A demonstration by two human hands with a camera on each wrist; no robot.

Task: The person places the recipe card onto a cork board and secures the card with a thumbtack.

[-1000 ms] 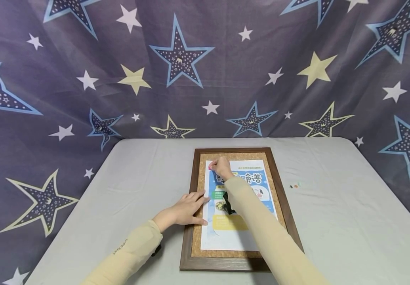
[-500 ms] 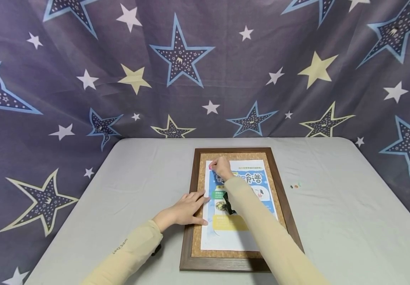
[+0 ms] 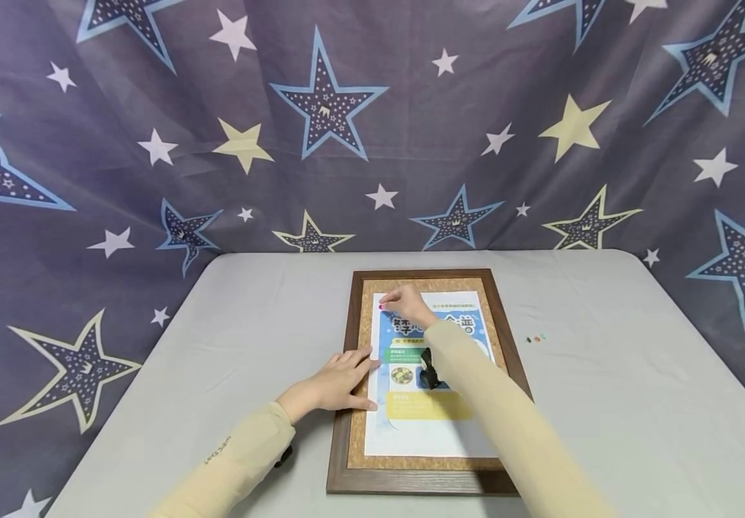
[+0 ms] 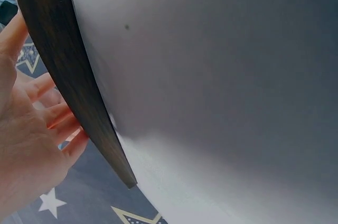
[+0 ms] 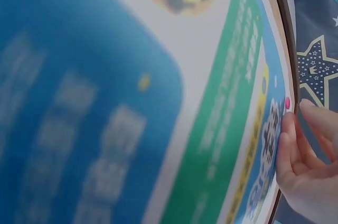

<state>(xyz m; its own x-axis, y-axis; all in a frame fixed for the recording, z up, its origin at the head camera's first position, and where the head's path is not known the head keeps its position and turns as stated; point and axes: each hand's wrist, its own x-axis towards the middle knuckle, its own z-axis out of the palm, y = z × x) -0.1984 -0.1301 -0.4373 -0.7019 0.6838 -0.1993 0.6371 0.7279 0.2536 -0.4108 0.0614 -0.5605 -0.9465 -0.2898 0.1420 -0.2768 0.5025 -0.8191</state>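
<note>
Resting left hand (image 3: 336, 378) outspread on the poster (image 3: 420, 405) atop the corkboard (image 3: 357, 432), holding nothing in right hand (image 3: 409, 306) beside the pink pin (image 5: 288, 102), hiding print behind a sleeve (image 3: 495, 388), left of tiny pieces (image 3: 537, 339).

Table (image 3: 236, 324): free passage far left, and right of the framed corkboard (image 3: 411, 462) around small coloured pieces (image 3: 537, 339). Obstacles: left hand (image 3: 341, 380) across left frame edge; right sleeve (image 3: 508, 403) over board; star-print curtain (image 3: 411, 144) behind.

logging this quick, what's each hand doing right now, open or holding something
Left hand: open, fingers spread, resting at the poster's left edge.
Right hand: open, loosely curled beside the pink pin, not pinching it.
</note>
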